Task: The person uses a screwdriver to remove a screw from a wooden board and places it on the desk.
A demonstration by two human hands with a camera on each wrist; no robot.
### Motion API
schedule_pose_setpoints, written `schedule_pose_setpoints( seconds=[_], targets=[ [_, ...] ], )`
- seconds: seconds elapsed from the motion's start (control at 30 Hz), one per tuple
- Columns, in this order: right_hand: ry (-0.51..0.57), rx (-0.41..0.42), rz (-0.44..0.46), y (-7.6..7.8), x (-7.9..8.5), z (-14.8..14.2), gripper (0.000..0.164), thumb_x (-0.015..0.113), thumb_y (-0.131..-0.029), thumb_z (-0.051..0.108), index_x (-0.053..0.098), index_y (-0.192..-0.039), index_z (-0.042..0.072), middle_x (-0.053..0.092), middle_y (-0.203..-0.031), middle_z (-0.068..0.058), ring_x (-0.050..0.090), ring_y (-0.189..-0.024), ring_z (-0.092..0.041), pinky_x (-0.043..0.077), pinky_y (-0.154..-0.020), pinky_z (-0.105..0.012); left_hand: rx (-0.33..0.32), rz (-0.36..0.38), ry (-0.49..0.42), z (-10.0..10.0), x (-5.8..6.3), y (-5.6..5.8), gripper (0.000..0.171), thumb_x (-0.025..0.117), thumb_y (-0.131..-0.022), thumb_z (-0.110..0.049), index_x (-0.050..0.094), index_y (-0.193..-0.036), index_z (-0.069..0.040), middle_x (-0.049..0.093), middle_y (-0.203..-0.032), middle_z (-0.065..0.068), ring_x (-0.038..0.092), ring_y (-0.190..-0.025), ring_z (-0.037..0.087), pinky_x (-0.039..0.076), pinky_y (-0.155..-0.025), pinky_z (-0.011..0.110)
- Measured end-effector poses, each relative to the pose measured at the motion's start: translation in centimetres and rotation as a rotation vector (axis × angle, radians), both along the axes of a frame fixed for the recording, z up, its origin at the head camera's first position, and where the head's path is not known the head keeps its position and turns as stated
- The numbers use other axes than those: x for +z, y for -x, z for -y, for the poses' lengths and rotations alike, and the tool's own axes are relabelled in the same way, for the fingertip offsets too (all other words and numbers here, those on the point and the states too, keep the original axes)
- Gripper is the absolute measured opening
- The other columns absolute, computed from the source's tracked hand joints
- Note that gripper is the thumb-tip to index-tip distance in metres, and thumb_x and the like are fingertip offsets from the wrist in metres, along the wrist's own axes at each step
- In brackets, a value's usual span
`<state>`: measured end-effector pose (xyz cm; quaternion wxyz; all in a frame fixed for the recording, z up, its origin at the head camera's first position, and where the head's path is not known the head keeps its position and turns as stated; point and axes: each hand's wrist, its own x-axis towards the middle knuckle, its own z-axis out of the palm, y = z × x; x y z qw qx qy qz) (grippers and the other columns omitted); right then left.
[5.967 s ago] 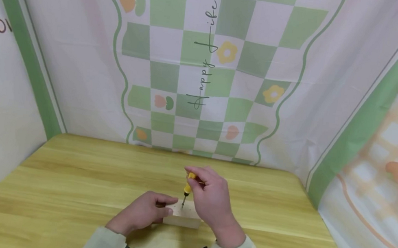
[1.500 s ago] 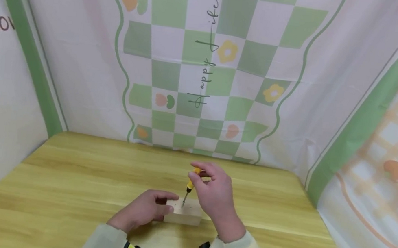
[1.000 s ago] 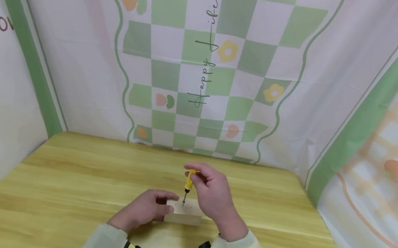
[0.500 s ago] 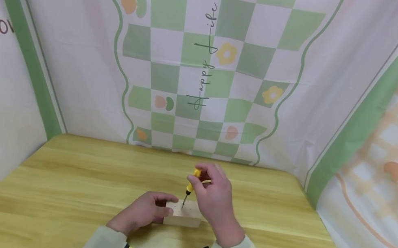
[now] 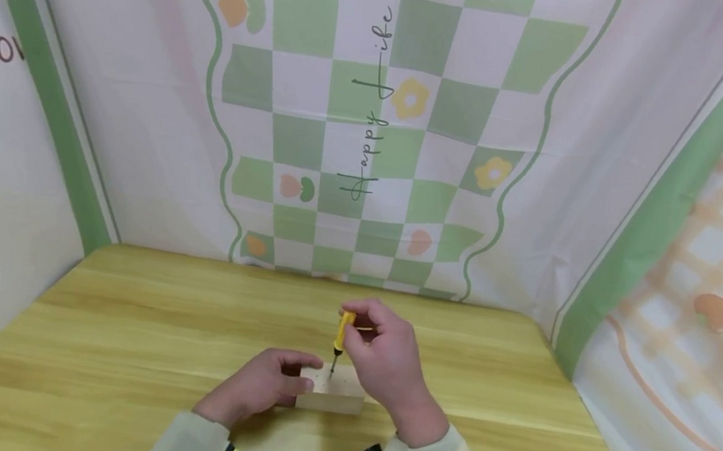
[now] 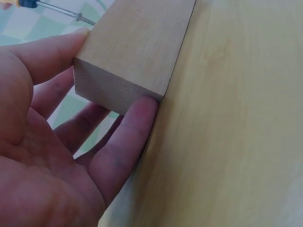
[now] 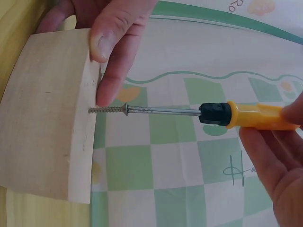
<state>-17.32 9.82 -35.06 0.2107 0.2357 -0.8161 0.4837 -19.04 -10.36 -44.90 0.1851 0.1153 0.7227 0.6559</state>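
1. Backdrop: green-and-white checked cloth (image 5: 417,31) hangs at 12 o'clock; wood-grain surface (image 5: 142,327) runs below it. Clock centred on the block, 12 pointing away from me.

2. Wooden block (image 5: 346,386): on the near part of the surface, long side running 9 to 3. Small dark marks on its upper face; too small to tell whether they are holes.

3. My left grip (image 5: 263,380), at 9 o'clock: thumb and fingers pinching that end of the block.

4. My right grip (image 5: 382,351), at about 2 o'clock: thumb and fingertips pinching the yellow handle of the screwdriver (image 7: 258,116), which stands over the block, top leaning slightly towards 1.

5. Screw (image 7: 108,109): head meeting the driver tip, point at the block's upper face, much of the thread exposed. Depth of bite: cannot tell.

6. Handling, my judgement: block stiff, fairly light, dry rather than slippery; likely to twist under torque, so best held low by the 9 o'clock end, fingers clear of the screw. Driver light and rigid; handle best taken high, in line with the shaft. Screw hard but tippy; a sideways lean could slip the tip off its head.
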Motion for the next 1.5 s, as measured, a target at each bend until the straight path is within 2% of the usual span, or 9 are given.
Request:
schedule_pose_setpoints(
  seconds=[0.23, 0.37, 0.47, 0.7, 0.77, 0.97, 1.2, 1.3, 1.5],
  targets=[
    [0.000, -0.102, -0.019, 0.06, -0.21, 0.07, 0.018, 0.077, -0.088, 0.008, 0.074, -0.105, 0.011, 0.062, -0.096, 0.004, 0.062, -0.086, -0.010, 0.057, -0.068, -0.026, 0.000, 0.006, 0.004, -0.05, -0.27, 0.10, 0.038, 0.074, -0.091, -0.013, 0.067, -0.128, -0.006, 0.060, -0.116, 0.011, 0.059, -0.092, 0.022, 0.056, -0.074, 0.037],
    [-0.011, -0.140, -0.046, 0.09, -0.21, 0.07, 0.017, 0.079, -0.087, 0.009, 0.074, -0.104, 0.009, 0.061, -0.093, -0.002, 0.061, -0.083, -0.011, 0.056, -0.067, -0.026, 0.001, 0.007, 0.003, -0.09, -0.31, 0.10, 0.038, 0.075, -0.091, -0.013, 0.067, -0.127, -0.006, 0.060, -0.116, 0.012, 0.059, -0.092, 0.022, 0.056, -0.074, 0.037],
    [-0.011, -0.112, -0.050, 0.08, -0.21, 0.04, 0.018, 0.076, -0.088, 0.004, 0.074, -0.105, 0.010, 0.065, -0.096, -0.002, 0.063, -0.084, -0.011, 0.056, -0.068, -0.026, 0.000, 0.005, 0.001, -0.06, -0.25, 0.09, 0.038, 0.074, -0.091, -0.012, 0.067, -0.128, -0.005, 0.060, -0.116, 0.012, 0.059, -0.091, 0.021, 0.056, -0.074, 0.037],
    [0.009, 0.057, 0.041, -0.03, 0.03, -0.05, 0.025, 0.069, -0.093, -0.001, 0.073, -0.111, 0.015, 0.069, -0.101, 0.003, 0.065, -0.085, -0.011, 0.057, -0.072, -0.030, -0.007, 0.007, -0.013, 0.05, -0.06, 0.00, 0.040, 0.074, -0.091, -0.012, 0.066, -0.129, -0.004, 0.060, -0.115, 0.011, 0.059, -0.089, 0.021, 0.056, -0.074, 0.037],
    [0.021, 0.051, 0.046, -0.03, -0.02, 0.03, 0.024, 0.070, -0.093, 0.002, 0.074, -0.111, 0.016, 0.068, -0.102, 0.004, 0.065, -0.086, -0.011, 0.057, -0.071, -0.030, -0.007, 0.003, -0.008, 0.08, -0.03, -0.02, 0.040, 0.074, -0.091, -0.013, 0.066, -0.129, -0.004, 0.060, -0.115, 0.011, 0.059, -0.089, 0.021, 0.056, -0.074, 0.037],
    [0.016, -0.077, -0.012, -0.01, -0.35, 0.37, 0.023, 0.080, -0.087, 0.012, 0.075, -0.110, 0.014, 0.058, -0.095, 0.004, 0.061, -0.086, -0.010, 0.057, -0.069, -0.026, -0.010, -0.006, 0.004, 0.06, 0.00, -0.04, 0.039, 0.074, -0.091, -0.013, 0.066, -0.129, -0.005, 0.060, -0.117, 0.011, 0.058, -0.091, 0.022, 0.056, -0.074, 0.036],
    [-0.020, -0.172, -0.079, 0.07, -0.29, 0.46, 0.019, 0.079, -0.087, 0.006, 0.076, -0.105, 0.010, 0.058, -0.090, 0.003, 0.059, -0.078, -0.007, 0.055, -0.064, -0.024, -0.003, -0.005, 0.013, -0.02, -0.05, -0.05, 0.038, 0.074, -0.091, -0.013, 0.067, -0.128, -0.006, 0.059, -0.117, 0.011, 0.058, -0.092, 0.022, 0.056, -0.073, 0.036],
    [-0.024, -0.168, -0.084, 0.05, -0.14, 0.34, 0.020, 0.077, -0.087, 0.003, 0.077, -0.106, 0.010, 0.061, -0.090, 0.004, 0.061, -0.078, -0.008, 0.055, -0.066, -0.025, -0.003, -0.011, 0.011, -0.03, -0.07, -0.07, 0.038, 0.075, -0.090, -0.013, 0.067, -0.127, -0.006, 0.059, -0.117, 0.012, 0.058, -0.092, 0.022, 0.056, -0.073, 0.035],
    [-0.010, -0.077, -0.015, 0.04, 0.19, -0.03, 0.026, 0.073, -0.089, -0.001, 0.076, -0.110, 0.013, 0.066, -0.095, 0.001, 0.064, -0.082, -0.010, 0.056, -0.071, -0.029, -0.002, -0.016, 0.014, -0.03, 0.00, -0.15, 0.039, 0.075, -0.090, -0.014, 0.067, -0.128, -0.007, 0.059, -0.119, 0.012, 0.058, -0.093, 0.022, 0.056, -0.074, 0.036]
  ],
)
